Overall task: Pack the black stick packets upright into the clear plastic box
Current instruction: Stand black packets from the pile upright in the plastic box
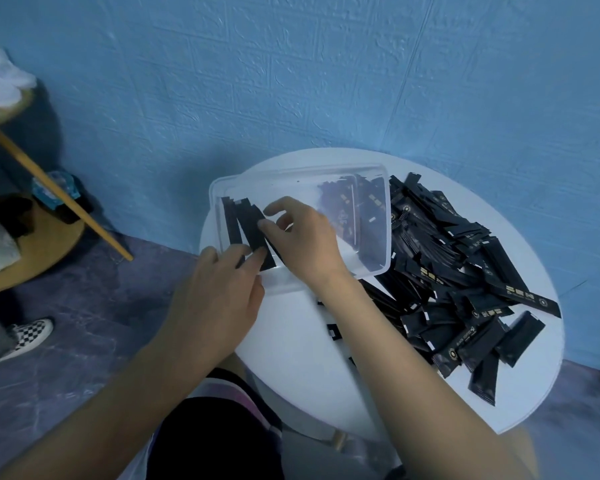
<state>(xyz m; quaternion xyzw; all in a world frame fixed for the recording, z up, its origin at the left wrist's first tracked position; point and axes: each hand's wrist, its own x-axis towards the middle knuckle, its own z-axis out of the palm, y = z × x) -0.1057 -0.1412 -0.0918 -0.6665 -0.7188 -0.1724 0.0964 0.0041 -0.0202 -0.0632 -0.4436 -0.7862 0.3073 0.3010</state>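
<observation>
The clear plastic box (374, 188) sits tilted on the round white table (291, 341), its left end over the table's edge. A few black stick packets (243, 223) stand on end against the box's left wall. My left hand (219, 296) holds the box's near left side, with fingertips on the lower ends of those packets. My right hand (302, 237) reaches into the box, thumb and forefinger pinching the rightmost standing packet. A big heap of loose black packets (458, 271) lies on the table to the right of the box.
A blue textured wall stands right behind the table. At the left is a wooden stand (32, 244) with a slanted leg and something white on top. A person's checkered shoe (28, 334) rests on the purple floor at the lower left.
</observation>
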